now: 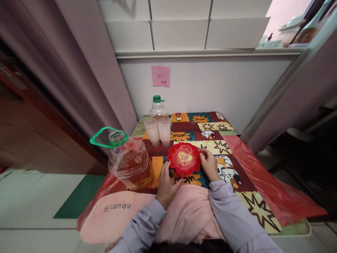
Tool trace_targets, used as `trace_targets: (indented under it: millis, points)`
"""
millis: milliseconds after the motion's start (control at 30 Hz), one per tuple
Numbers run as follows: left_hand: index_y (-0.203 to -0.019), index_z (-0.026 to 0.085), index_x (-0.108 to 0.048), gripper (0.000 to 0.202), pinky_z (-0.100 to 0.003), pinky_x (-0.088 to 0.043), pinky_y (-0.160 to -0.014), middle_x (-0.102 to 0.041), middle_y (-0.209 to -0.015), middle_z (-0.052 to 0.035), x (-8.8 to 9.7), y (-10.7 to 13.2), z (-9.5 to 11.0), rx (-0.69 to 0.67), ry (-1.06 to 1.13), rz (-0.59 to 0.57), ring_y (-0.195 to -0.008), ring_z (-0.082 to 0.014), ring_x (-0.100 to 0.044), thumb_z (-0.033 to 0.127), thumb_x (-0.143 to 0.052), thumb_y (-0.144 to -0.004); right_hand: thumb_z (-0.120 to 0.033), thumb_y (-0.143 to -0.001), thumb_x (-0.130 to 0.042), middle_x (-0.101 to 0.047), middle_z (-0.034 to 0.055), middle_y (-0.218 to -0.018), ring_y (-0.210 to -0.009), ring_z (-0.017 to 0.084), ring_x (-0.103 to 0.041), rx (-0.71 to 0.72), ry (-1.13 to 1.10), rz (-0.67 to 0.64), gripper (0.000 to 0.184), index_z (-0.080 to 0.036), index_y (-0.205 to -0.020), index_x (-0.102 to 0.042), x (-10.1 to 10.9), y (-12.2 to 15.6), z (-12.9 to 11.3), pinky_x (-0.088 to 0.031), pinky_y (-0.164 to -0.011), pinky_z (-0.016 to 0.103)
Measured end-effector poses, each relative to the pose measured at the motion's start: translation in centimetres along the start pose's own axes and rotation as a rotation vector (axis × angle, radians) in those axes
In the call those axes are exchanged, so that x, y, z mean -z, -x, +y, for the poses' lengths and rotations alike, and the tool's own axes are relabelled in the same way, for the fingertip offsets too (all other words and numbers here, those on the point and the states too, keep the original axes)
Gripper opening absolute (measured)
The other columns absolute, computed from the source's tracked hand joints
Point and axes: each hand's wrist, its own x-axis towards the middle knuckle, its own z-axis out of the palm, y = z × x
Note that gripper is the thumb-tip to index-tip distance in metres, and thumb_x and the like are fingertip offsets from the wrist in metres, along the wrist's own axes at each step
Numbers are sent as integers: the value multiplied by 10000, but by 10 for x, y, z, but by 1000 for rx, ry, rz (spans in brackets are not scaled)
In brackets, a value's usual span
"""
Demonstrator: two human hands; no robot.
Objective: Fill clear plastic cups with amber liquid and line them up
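Hands flank a scalloped red plastic plate that lies flat near the middle of the bench, which is covered by a patchwork cloth with a red plastic sheet over its edges. On the plate's centre sits a small clear plastic cup; whether it is upright or inverted cannot be told. The left hand rests palm-down on the cloth at the plate's near-left rim, fingers extended and loose, holding nothing. The right hand touches the plate's right rim, fingers curled lightly at the edge; whether they pinch the rim or only rest on it cannot be told.

Toward the far edge stand two stacks of clear plastic cups, and behind them a clear bottle with a green cap. At the near-left corner stands a large clear jug of amber liquid with a green handle, its mouth uncapped. A pink cloth lies over the near edge.

Judgement: the step in hand appears to be settling or positioning the plate and its cup. A further move calls for steadying the plate, as the light cup could tip easily.
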Motion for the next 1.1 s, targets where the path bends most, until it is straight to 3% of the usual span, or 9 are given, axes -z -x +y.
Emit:
trace_targets:
  millis: [267,467,733,933,1100]
  points:
    - [-1609,207,-447,807,-619,-427,-1278,-514,-1670,-218,-1,0,4,-30,-1,-56,-1558,-382,-506,342,-788,-890,-479,-877,-504,-844,160,-1092,-988,349,-780,-40,1,36,516,-174,-1169,-802,3,3,1,-572,-914,478]
    - [-1637,199,-403,830,-641,-401,-1287,-462,-1701,-234,0,1,7,-28,-22,-31,-1603,-393,-436,364,-771,-911,-600,-924,-513,-827,180,-1137,-952,327,-761,-28,-20,68,574,-165,-1186,-781,4,1,0,-566,-866,445]
    - [-1569,176,-468,706,-610,-429,-1272,-560,-1609,-224,6,3,7,-15,-38,-31,-1535,-369,-528,351,-724,-934,-655,-915,-537,-815,186,-1100,-951,332,-742,6,-31,48,596,-164,-1154,-777,-1,1,3,-557,-916,475]
    - [-1608,219,-429,781,-655,-336,-1302,-437,-1708,-227,1,-15,17,-13,-36,6,-1618,-398,-397,392,-757,-921,-653,-940,-509,-796,201,-1205,-993,329,-753,25,-16,53,625,-158,-1249,-734,-6,2,4,-573,-921,466]
    - [-1660,208,-341,1173,-694,-280,-1306,-343,-1751,-270,-14,-31,20,52,-36,-54,-1653,-462,-303,444,-955,-689,-637,-978,-453,-803,198,-1221,-1051,344,-759,31,16,46,612,-166,-1252,-733,-7,4,3,-565,-957,481]
